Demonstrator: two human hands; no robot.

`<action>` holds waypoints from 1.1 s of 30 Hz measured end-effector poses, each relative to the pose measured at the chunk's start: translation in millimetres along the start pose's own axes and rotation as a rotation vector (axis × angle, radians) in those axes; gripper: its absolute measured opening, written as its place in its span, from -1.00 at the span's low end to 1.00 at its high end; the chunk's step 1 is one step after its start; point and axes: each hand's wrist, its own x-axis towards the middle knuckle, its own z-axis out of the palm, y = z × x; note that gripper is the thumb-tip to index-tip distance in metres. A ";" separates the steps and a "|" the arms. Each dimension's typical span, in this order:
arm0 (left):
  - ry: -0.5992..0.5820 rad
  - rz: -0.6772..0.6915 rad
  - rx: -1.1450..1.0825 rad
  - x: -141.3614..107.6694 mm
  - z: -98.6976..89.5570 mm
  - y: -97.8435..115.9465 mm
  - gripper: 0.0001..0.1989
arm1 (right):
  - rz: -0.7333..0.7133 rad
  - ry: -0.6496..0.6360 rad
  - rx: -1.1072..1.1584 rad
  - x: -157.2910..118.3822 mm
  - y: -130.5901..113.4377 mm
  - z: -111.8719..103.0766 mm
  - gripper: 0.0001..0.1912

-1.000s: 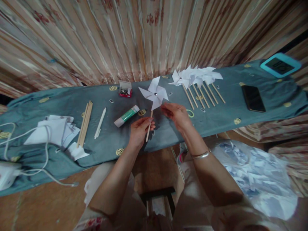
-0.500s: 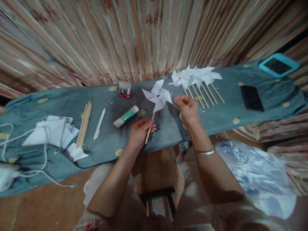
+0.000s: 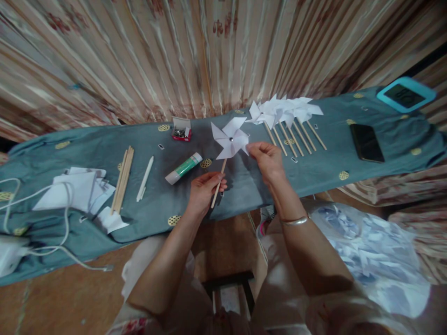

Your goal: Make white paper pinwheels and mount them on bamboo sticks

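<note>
My left hand point(image 3: 206, 190) pinches the wooden stick of a white paper pinwheel point(image 3: 228, 144), holding it upright over the cloth. A round silver pin head sits at the pinwheel's centre. With thumb and fingers drawn together, my right hand point(image 3: 268, 160) is at the tip of the right-hand paper blade and appears to pinch it. A row of several finished pinwheels point(image 3: 279, 114) lies behind, sticks pointing toward me. Left of my hands are a green glue stick point(image 3: 184, 168) and a small red box point(image 3: 181, 130) of metal pins.
A white pen point(image 3: 145, 179), wooden sticks point(image 3: 122, 181) and paper pieces point(image 3: 75, 190) lie on the left. White cables point(image 3: 66, 218) cross that end. On the right are a phone point(image 3: 366, 143) and a blue-framed timer point(image 3: 405, 95). A plastic bag point(image 3: 373, 260) of paper pieces stands below.
My right hand has moved left and slightly down to the pinwheel's blade. The paper blades have turned a little about the pin. My left hand stays in place on the stick.
</note>
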 end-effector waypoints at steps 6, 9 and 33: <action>0.026 0.003 -0.022 0.7 1.2 -0.1 -0.58 | 0.043 -0.035 0.029 -2.5 1.0 0.0 -0.79; 0.029 0.003 -0.026 1.5 1.6 -0.4 -0.56 | 0.041 -0.055 0.047 -3.9 2.3 1.2 -0.73; 0.049 0.010 -0.034 3.2 3.6 -0.7 -0.55 | 0.142 -0.140 0.150 -14.0 4.3 12.0 -0.70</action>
